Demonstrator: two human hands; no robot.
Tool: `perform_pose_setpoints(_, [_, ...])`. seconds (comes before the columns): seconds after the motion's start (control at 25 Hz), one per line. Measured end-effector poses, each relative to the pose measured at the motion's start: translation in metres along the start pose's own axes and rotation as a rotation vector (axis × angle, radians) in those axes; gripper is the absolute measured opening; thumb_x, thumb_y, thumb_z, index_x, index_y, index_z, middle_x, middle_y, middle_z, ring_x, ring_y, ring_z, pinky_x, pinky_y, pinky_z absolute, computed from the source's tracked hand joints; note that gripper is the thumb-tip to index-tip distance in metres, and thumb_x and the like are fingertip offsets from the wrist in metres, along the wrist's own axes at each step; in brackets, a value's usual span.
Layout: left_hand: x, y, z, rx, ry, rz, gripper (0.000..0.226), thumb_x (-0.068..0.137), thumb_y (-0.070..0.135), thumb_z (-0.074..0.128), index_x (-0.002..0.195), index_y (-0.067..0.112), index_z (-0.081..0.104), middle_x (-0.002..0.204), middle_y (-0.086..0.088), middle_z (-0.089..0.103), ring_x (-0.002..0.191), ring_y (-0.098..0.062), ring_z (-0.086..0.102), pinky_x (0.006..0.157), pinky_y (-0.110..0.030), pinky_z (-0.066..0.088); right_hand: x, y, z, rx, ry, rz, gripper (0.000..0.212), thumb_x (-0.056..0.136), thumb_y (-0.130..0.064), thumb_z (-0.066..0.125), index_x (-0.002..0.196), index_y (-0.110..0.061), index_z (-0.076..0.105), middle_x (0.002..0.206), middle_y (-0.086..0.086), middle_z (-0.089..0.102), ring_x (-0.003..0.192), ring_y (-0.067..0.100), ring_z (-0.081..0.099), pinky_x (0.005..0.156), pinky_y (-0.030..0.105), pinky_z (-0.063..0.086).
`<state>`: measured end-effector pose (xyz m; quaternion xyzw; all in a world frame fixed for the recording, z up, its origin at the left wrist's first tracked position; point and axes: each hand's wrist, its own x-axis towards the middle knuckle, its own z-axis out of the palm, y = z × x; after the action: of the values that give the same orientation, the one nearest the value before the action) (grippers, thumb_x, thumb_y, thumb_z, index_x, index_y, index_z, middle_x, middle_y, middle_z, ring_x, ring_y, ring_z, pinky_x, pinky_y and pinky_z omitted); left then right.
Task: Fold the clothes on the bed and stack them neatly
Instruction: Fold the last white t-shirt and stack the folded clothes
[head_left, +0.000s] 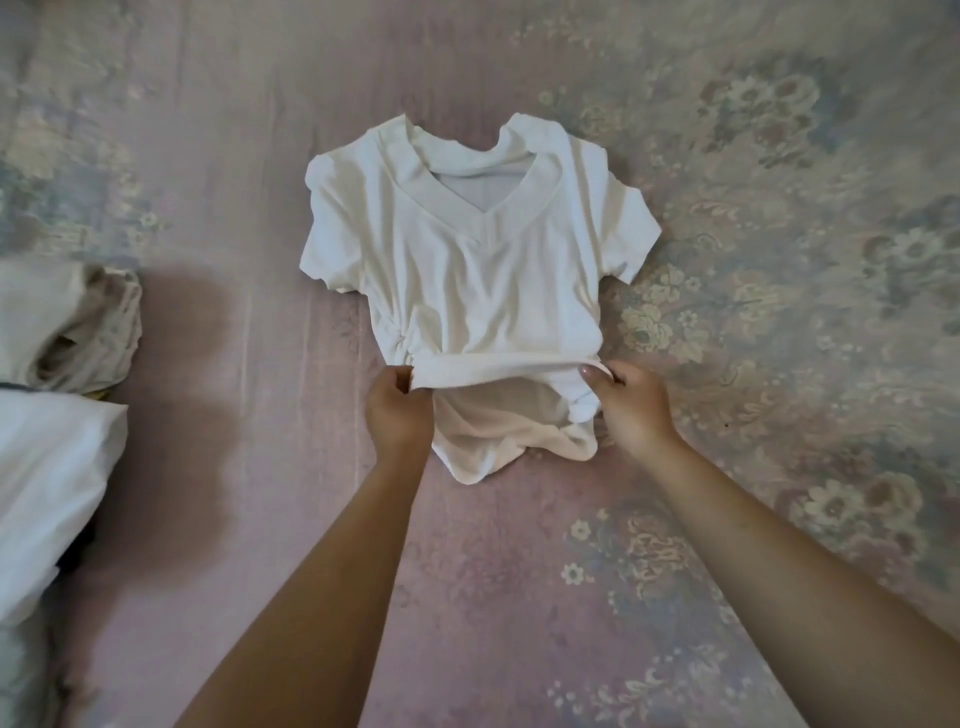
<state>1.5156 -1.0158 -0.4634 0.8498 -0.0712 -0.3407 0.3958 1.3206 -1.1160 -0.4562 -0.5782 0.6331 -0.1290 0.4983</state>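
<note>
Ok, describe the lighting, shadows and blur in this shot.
Head view: soft, even light; a broad dark shadow falls on the bedspread beside the pile of clothes; the white t-shirt is sharp, as are both hands; the floral edges look slightly smeared and stretched.

We've got two bare forearms in view, no sleeves, no watch or rings. Our left hand shows plain knuckles; our right hand has short nails w/ pale glossy polish, thumbnail clearest.
</note>
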Motion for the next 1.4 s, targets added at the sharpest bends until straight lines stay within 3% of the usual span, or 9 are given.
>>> perform_pose_setpoints(0.12, [-0.011,-0.005,0.011,0.075,0.04,0.011,0.018,0.09,-0.005,0.047,0.075,0.005,0.048,0.071,-0.005,0.039,0.068,-0.028,0.039,0.064,-0.042,0.036,-0.001,0.002,0.0,0.109,0.02,0.085,0.024,0.105,-0.019,0.054,0.084,-0.007,0.05,0.077,0.01,0.051,0.072,0.021,0.049,0.064,0.035,0.034])
perform_pose_setpoints(0.32, [-0.014,-0.009,0.014,-0.167,0.072,-0.073,0.005,0.097,0.006,0.049,0.097,0.011,0.049,0.094,-0.005,0.052,0.087,-0.019,0.05,0.079,-0.036,0.044,-0.003,0.011,-0.011,-0.515,-0.264,-0.359,0.044,0.088,-0.008,0.076,0.122,0.001,0.05,0.121,0.017,0.049,0.099,0.032,0.051,0.077,0.041,0.044])
perform_pose_setpoints(0.44, [-0.021,-0.021,-0.002,-0.001,-0.047,0.098,0.029,0.092,0.009,0.063,0.116,0.01,0.047,0.098,-0.008,0.055,0.085,-0.02,0.054,0.074,-0.038,0.047,0.004,0.023,-0.024,-0.702,0.002,-0.376,0.049,0.086,0.018,0.057,0.132,0.002,0.052,0.13,0.025,0.046,0.099,0.041,0.056,0.068,0.044,0.05])
perform_pose_setpoints(0.64, [-0.016,-0.056,-0.047,0.114,0.231,0.048,0.04,0.087,-0.013,0.046,0.119,0.003,0.064,0.102,-0.012,0.046,0.091,-0.033,0.053,0.088,-0.047,0.048,0.006,0.054,-0.048,-0.419,0.236,-0.074,0.03,0.09,0.014,0.052,0.115,0.003,0.064,0.119,0.025,0.056,0.103,0.041,0.058,0.079,0.045,0.05])
perform_pose_setpoints(0.84, [-0.02,-0.081,-0.055,-0.179,0.047,-0.193,0.042,0.094,-0.012,0.044,0.13,0.008,0.054,0.11,-0.02,0.061,0.103,-0.04,0.062,0.079,-0.045,0.056,-0.016,0.063,-0.046,0.241,0.083,0.216,0.017,0.097,0.008,0.055,0.108,-0.005,0.053,0.1,0.027,0.061,0.067,0.029,0.059,0.056,0.035,0.052])
perform_pose_setpoints(1.0, [-0.024,-0.09,-0.059,0.436,-0.057,0.304,0.046,0.096,0.005,0.063,0.138,0.015,0.047,0.115,-0.02,0.057,0.088,-0.037,0.064,0.063,-0.045,0.056,-0.032,0.079,-0.052,-0.168,0.091,-0.016,0.032,0.097,0.002,0.063,0.128,-0.002,0.062,0.11,0.015,0.067,0.098,0.028,0.063,0.087,0.036,0.051])
perform_pose_setpoints(1.12, [-0.02,-0.084,-0.053,0.667,-0.119,0.705,0.06,0.074,0.0,0.084,0.124,0.01,0.052,0.11,-0.027,0.057,0.084,-0.042,0.065,0.043,-0.043,0.054,-0.023,0.07,-0.045,-0.144,0.027,0.1,0.057,0.093,-0.006,0.072,0.145,-0.002,0.048,0.106,0.015,0.059,0.096,0.03,0.059,0.088,0.039,0.048])
perform_pose_setpoints(1.28, [-0.013,-0.068,-0.048,0.682,-0.167,0.838,0.045,0.071,-0.014,0.079,0.105,0.005,0.056,0.095,-0.021,0.058,0.075,-0.041,0.062,0.044,-0.044,0.053,-0.018,0.058,-0.021,-0.192,-0.03,0.115,0.04,0.085,-0.006,0.08,0.12,0.0,0.064,0.122,0.019,0.049,0.11,0.034,0.053,0.096,0.044,0.045])
perform_pose_setpoints(1.4, [-0.003,-0.071,-0.058,0.313,0.059,0.396,0.017,0.097,-0.003,0.056,0.11,0.005,0.062,0.098,-0.016,0.063,0.082,-0.035,0.064,0.072,-0.048,0.054,-0.015,0.043,-0.011,-0.036,0.058,0.061,0.024,0.091,-0.014,0.074,0.077,-0.008,0.056,0.087,0.01,0.052,0.082,0.023,0.05,0.073,0.039,0.041])
